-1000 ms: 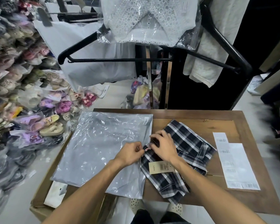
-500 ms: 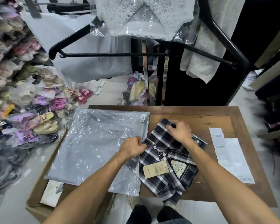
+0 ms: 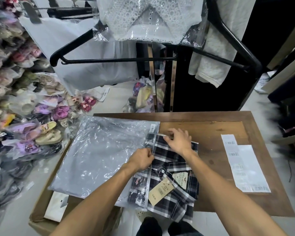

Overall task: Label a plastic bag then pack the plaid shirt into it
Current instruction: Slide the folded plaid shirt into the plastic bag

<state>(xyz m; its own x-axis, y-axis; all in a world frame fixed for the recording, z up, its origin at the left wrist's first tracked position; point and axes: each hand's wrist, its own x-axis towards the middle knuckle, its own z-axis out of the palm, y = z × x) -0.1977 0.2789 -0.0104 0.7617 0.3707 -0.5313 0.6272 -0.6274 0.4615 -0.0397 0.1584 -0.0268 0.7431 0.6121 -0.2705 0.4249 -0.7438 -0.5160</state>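
Note:
A folded navy-and-white plaid shirt (image 3: 174, 193) with a tan price tag lies on the wooden table (image 3: 215, 133). Its left edge sits inside the open mouth of a clear plastic bag (image 3: 100, 150), which carries a small barcode label (image 3: 153, 128) at its far right corner. My left hand (image 3: 140, 159) pinches the bag's opening edge beside the shirt. My right hand (image 3: 179, 139) grips the far end of the shirt, fingers curled on the fabric.
A sheet of barcode labels (image 3: 245, 167) lies at the table's right. A cardboard box (image 3: 46, 217) sits under the bag at the left. Bagged shoes (image 3: 24, 116) pile up at the left; black hangers (image 3: 109, 59) and hanging clothes overhang the far side.
The shirt has slid left so its edge is now inside the bag's mouth. My right hand moved from the shirt's middle to its far end; my left hand stays at the bag opening.

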